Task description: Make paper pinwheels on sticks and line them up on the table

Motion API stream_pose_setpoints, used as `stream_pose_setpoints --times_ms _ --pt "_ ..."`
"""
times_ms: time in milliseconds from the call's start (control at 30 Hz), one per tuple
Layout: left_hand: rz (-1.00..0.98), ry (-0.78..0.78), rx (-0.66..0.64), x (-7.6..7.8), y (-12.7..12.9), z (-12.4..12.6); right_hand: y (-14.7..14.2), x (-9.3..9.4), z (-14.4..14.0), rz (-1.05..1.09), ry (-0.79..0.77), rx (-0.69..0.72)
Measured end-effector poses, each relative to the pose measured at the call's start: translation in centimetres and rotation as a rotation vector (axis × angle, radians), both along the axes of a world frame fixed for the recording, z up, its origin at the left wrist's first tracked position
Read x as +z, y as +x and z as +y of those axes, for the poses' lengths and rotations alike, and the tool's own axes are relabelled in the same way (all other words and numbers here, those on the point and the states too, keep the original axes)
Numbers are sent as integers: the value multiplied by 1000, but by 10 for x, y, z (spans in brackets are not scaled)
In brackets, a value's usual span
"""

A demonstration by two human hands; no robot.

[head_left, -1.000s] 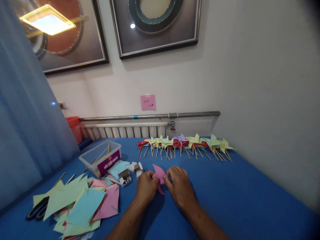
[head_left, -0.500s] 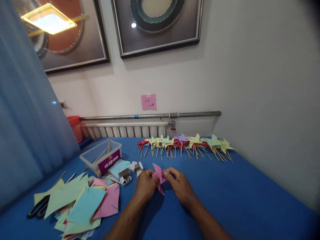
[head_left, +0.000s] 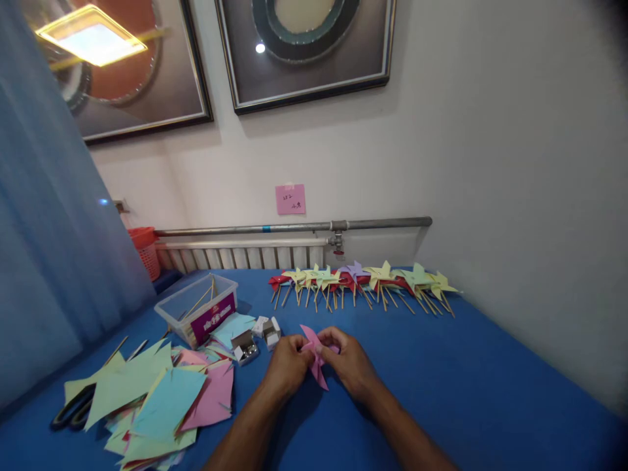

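A pink paper pinwheel is held between both hands above the blue table, its pointed blades sticking out up and down. My left hand pinches it from the left, fingers closed at its middle. From the right, my right hand grips it too, with the thumb on its centre. No stick shows on this pinwheel. Two small open cardboard boxes lie left of my hands; the nearer box holds shiny metal bits, and the other box stands close by my left hand.
Finished pinwheels on sticks line the back of the table. At left lie a pile of coloured paper sheets, black-handled scissors and a clear plastic bin with sticks. A radiator and pipe run along the wall.
My right thumb has moved left onto the pinwheel's centre, and the right hand is closer to the left. The pinwheel has turned slightly, its lower blade shifting right.
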State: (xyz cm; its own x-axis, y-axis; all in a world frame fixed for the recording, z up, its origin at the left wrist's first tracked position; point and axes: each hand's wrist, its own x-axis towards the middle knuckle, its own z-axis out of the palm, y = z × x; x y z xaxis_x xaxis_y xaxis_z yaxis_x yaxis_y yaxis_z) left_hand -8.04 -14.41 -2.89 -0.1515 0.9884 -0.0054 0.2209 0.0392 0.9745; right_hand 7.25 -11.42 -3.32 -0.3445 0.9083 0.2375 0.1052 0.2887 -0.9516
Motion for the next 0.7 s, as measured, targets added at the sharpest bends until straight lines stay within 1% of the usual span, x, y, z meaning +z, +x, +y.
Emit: stream_pose_setpoints --times_ms 200,467,700 --pt "-71 -26 -42 0 -2 1 0 -1 3 30 -92 12" --pt "-183 -63 -95 -2 -4 1 6 10 -1 55 -144 104" --pt "-243 -75 -105 -6 -6 3 5 8 0 22 -127 44"
